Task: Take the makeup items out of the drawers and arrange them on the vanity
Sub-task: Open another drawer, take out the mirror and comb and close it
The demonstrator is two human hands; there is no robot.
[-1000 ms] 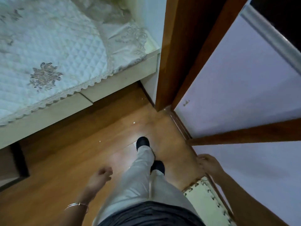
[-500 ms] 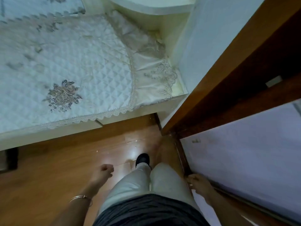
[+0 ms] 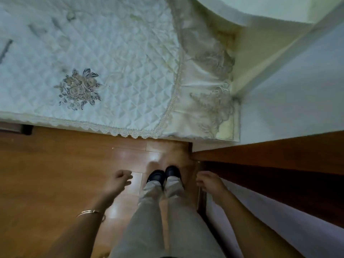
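No makeup items, drawers or vanity show in the head view. My left hand (image 3: 119, 181) hangs over the wooden floor (image 3: 55, 174) in a loose fist and holds nothing; a thin bracelet (image 3: 89, 212) circles its wrist. My right hand (image 3: 209, 182) is also curled and holds nothing. It sits right beside the edge of a dark wooden frame (image 3: 279, 164); I cannot tell whether it touches it. Between the hands are my light trousers and dark shoes (image 3: 163, 175).
A bed with a white quilted, lace-edged cover (image 3: 111, 62) fills the upper left, its edge just ahead of my feet. A pale wall (image 3: 297, 90) and the wooden frame with a white panel (image 3: 279, 220) close off the right.
The view has swung so that the bed is closer and the wooden frame now lies level on the right. My feet have come together, and both hands stayed curled at my sides.
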